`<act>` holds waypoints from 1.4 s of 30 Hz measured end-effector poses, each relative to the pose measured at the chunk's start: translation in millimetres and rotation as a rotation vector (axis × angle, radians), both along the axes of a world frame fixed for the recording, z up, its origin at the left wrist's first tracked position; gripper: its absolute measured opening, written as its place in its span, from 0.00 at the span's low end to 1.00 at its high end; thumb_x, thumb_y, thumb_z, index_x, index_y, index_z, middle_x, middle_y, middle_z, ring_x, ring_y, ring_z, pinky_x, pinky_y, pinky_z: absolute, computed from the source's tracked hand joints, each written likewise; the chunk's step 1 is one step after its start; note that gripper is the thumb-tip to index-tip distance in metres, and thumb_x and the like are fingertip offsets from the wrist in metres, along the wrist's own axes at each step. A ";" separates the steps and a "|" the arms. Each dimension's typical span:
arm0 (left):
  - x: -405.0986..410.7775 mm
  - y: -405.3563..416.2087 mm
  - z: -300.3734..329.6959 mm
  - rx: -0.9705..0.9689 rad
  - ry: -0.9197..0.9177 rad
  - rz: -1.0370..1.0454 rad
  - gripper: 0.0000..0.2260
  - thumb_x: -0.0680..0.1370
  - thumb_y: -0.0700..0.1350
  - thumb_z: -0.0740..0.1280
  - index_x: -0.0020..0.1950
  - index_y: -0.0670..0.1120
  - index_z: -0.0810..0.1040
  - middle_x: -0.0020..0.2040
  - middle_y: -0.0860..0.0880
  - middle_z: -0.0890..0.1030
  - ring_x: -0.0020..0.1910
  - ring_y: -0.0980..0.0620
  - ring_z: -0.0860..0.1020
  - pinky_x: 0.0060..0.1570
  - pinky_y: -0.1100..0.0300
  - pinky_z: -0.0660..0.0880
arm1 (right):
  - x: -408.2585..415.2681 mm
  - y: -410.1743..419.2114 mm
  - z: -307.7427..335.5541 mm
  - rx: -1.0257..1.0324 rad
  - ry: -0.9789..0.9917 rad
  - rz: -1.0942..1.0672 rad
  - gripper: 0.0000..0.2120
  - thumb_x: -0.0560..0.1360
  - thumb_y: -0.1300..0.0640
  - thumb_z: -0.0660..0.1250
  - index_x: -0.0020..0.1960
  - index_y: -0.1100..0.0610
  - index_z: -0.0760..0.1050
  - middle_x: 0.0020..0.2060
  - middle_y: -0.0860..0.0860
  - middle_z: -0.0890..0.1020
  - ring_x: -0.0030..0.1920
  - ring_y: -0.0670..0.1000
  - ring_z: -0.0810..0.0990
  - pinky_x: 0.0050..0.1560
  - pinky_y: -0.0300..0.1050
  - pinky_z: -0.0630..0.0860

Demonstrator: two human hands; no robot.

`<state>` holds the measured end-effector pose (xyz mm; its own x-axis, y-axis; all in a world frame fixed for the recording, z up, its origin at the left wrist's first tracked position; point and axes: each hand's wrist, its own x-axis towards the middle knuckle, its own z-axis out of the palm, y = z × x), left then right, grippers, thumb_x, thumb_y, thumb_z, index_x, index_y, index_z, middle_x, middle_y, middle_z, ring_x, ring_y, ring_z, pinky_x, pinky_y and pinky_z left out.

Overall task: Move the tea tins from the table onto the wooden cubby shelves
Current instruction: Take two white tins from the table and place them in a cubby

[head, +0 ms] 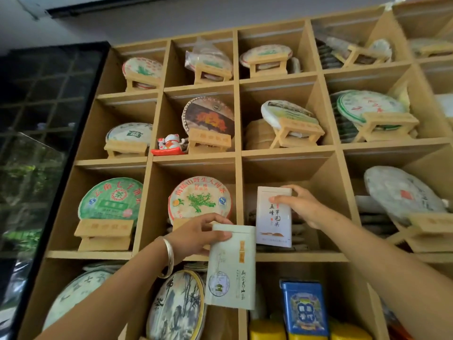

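My right hand (300, 206) grips the top of a white tea tin (273, 223) with black characters, holding it upright inside a cubby of the wooden shelves (239, 153), third row. My left hand (196, 235), with a silver bangle on the wrist, grips the top of a pale green tea tin (230, 268). That tin hangs in front of the shelf, just left of and below the white one. A blue tea tin (305, 307) stands in the cubby below.
Round wrapped tea cakes on small wooden stands fill most cubbies. A lucky cat figurine (170, 144) sits in the second row. Yellow packs (267, 330) lie beside the blue tin. A dark glass cabinet (36, 143) stands to the left.
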<state>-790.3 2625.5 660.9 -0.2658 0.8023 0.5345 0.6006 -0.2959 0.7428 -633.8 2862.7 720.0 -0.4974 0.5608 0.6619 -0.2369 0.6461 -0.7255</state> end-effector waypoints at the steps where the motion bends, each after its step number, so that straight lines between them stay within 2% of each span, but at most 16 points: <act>1: -2.4 -0.2 -2.1 -0.003 -0.010 -0.002 0.11 0.74 0.43 0.71 0.56 0.46 0.78 0.51 0.47 0.83 0.51 0.49 0.83 0.46 0.55 0.80 | -4.2 2.1 -1.6 0.000 -0.006 0.011 0.26 0.65 0.56 0.79 0.59 0.54 0.73 0.52 0.54 0.83 0.51 0.53 0.83 0.58 0.54 0.78; 5: -11.7 -4.5 -7.2 -0.019 -0.036 -0.001 0.12 0.74 0.42 0.71 0.56 0.45 0.77 0.51 0.46 0.83 0.52 0.48 0.82 0.48 0.54 0.80 | -17.3 5.3 -8.2 0.014 -0.040 0.041 0.24 0.66 0.58 0.78 0.59 0.55 0.73 0.52 0.54 0.83 0.51 0.53 0.83 0.57 0.51 0.78; 8: -17.8 -9.0 -8.1 -0.022 -0.047 0.012 0.12 0.73 0.41 0.71 0.56 0.45 0.78 0.51 0.46 0.83 0.51 0.48 0.83 0.47 0.55 0.80 | -23.9 1.5 -10.5 0.041 -0.074 0.072 0.23 0.68 0.58 0.76 0.60 0.55 0.73 0.51 0.54 0.83 0.50 0.52 0.83 0.50 0.46 0.79; 12: -25.5 -13.4 -10.9 -0.012 -0.055 0.031 0.13 0.73 0.42 0.72 0.57 0.45 0.78 0.50 0.47 0.84 0.50 0.49 0.83 0.46 0.55 0.80 | -32.9 2.1 -11.5 0.037 -0.112 0.083 0.24 0.69 0.56 0.76 0.61 0.55 0.71 0.49 0.53 0.84 0.49 0.51 0.84 0.48 0.46 0.79; 17: -30.3 -15.8 -15.6 -0.034 -0.053 0.049 0.13 0.73 0.42 0.72 0.56 0.45 0.78 0.50 0.47 0.84 0.51 0.48 0.83 0.46 0.54 0.80 | -34.4 5.4 -11.9 0.034 -0.138 0.062 0.32 0.66 0.50 0.77 0.65 0.54 0.68 0.51 0.53 0.84 0.51 0.52 0.83 0.59 0.53 0.75; 20: -28.3 -15.7 -18.0 -0.045 -0.046 0.059 0.13 0.73 0.42 0.72 0.57 0.45 0.78 0.50 0.47 0.84 0.50 0.49 0.83 0.45 0.55 0.80 | -34.8 3.8 -11.3 0.017 -0.150 0.046 0.34 0.66 0.50 0.78 0.66 0.57 0.66 0.53 0.54 0.83 0.52 0.52 0.82 0.58 0.53 0.74; 24: -23.3 -12.6 -18.1 -0.033 -0.052 0.058 0.14 0.73 0.42 0.71 0.58 0.44 0.77 0.50 0.47 0.83 0.49 0.50 0.83 0.44 0.56 0.80 | -36.2 3.2 -11.0 0.018 -0.158 0.046 0.27 0.69 0.52 0.76 0.62 0.59 0.70 0.52 0.54 0.83 0.48 0.49 0.81 0.46 0.45 0.72; 26: -19.9 -11.3 -16.8 -0.019 -0.052 0.048 0.13 0.73 0.42 0.71 0.57 0.44 0.77 0.50 0.47 0.83 0.49 0.50 0.83 0.44 0.56 0.80 | -34.7 2.3 -10.3 0.038 -0.177 0.038 0.19 0.69 0.50 0.75 0.54 0.56 0.73 0.50 0.53 0.83 0.45 0.47 0.80 0.49 0.45 0.72; 27: -17.8 -11.0 -16.1 -0.008 -0.050 0.045 0.12 0.73 0.42 0.71 0.56 0.44 0.78 0.50 0.47 0.83 0.49 0.50 0.83 0.44 0.56 0.80 | -33.8 3.0 -9.5 0.049 -0.176 0.030 0.20 0.69 0.48 0.75 0.53 0.56 0.73 0.50 0.52 0.83 0.47 0.47 0.80 0.56 0.47 0.72; 28: -15.4 -11.1 -14.9 0.002 -0.048 0.044 0.11 0.74 0.42 0.71 0.55 0.45 0.78 0.49 0.48 0.83 0.48 0.51 0.83 0.43 0.57 0.80 | -31.8 2.9 -9.3 0.061 -0.178 0.003 0.26 0.67 0.44 0.75 0.57 0.57 0.72 0.51 0.52 0.82 0.50 0.49 0.80 0.61 0.49 0.72; 30: -10.6 -11.4 -10.9 0.017 -0.036 0.043 0.09 0.74 0.42 0.71 0.54 0.46 0.78 0.48 0.48 0.83 0.47 0.51 0.83 0.43 0.58 0.80 | -25.2 1.0 -7.5 0.073 -0.166 -0.068 0.37 0.68 0.39 0.72 0.66 0.60 0.66 0.53 0.51 0.79 0.53 0.50 0.78 0.60 0.49 0.72; 32: -5.4 -11.8 -4.6 0.028 -0.019 0.044 0.10 0.74 0.42 0.71 0.54 0.45 0.77 0.48 0.48 0.84 0.48 0.51 0.83 0.43 0.58 0.80 | -13.2 -2.4 -4.4 0.121 -0.111 -0.139 0.33 0.71 0.38 0.69 0.66 0.59 0.66 0.55 0.50 0.77 0.52 0.49 0.77 0.54 0.46 0.74; 34: 0.8 -11.6 2.5 0.038 -0.007 0.046 0.11 0.74 0.42 0.70 0.55 0.44 0.77 0.47 0.49 0.84 0.47 0.52 0.84 0.43 0.58 0.80 | 1.8 -3.1 -0.5 0.165 -0.046 -0.209 0.26 0.70 0.35 0.68 0.58 0.53 0.72 0.57 0.51 0.78 0.56 0.50 0.77 0.60 0.51 0.75; 36: 7.7 -10.2 9.1 0.050 0.003 0.049 0.11 0.74 0.42 0.70 0.56 0.45 0.77 0.48 0.48 0.84 0.47 0.52 0.84 0.43 0.57 0.81 | 19.2 -10.9 0.9 0.214 -0.031 -0.231 0.18 0.71 0.36 0.67 0.50 0.48 0.72 0.54 0.50 0.79 0.56 0.51 0.78 0.61 0.54 0.75; 40: 22.4 -5.4 18.5 0.089 0.005 0.050 0.13 0.75 0.44 0.70 0.58 0.46 0.76 0.51 0.45 0.84 0.48 0.50 0.84 0.41 0.58 0.81 | 49.1 -40.2 -10.3 0.278 -0.060 -0.133 0.14 0.75 0.41 0.65 0.53 0.50 0.74 0.51 0.51 0.82 0.50 0.48 0.81 0.49 0.41 0.78; 42: 29.9 -3.0 20.7 0.115 0.011 0.046 0.12 0.74 0.44 0.70 0.57 0.47 0.77 0.52 0.44 0.83 0.49 0.50 0.84 0.41 0.58 0.81 | 55.7 -55.8 -24.6 0.283 -0.181 -0.013 0.18 0.73 0.40 0.66 0.56 0.50 0.75 0.52 0.51 0.82 0.51 0.48 0.82 0.50 0.42 0.78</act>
